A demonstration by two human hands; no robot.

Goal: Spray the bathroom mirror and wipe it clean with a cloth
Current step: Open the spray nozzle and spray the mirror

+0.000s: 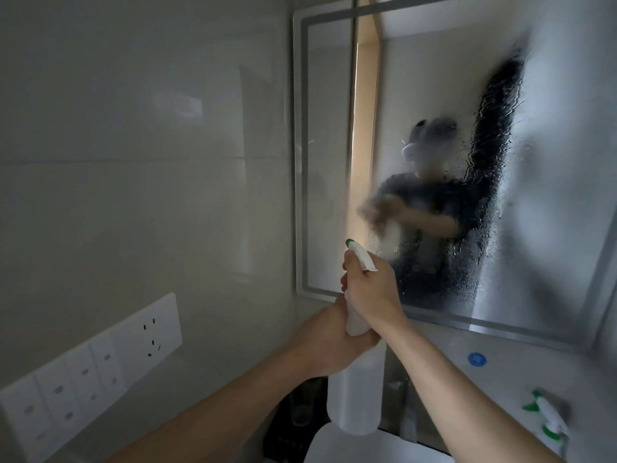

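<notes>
Our left hand (329, 342) grips the translucent white spray bottle (355, 389) at its neck, right hand (370, 289) closed on its trigger; bottle upright, green nozzle (350, 242) aimed up-right at the misted, silver-framed wall mirror (417, 78) just beyond

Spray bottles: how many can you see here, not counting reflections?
2. One spray bottle is held up at the mirror by both hands; a second spray bottle stands at lower right. Others may be hidden.

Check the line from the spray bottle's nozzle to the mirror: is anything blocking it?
Nothing visible blocks it. The spray bottle is held in both hands, right hand at the trigger, left hand on the neck, and its green nozzle points up at the mirror across open air. The glass is already wet.
</notes>
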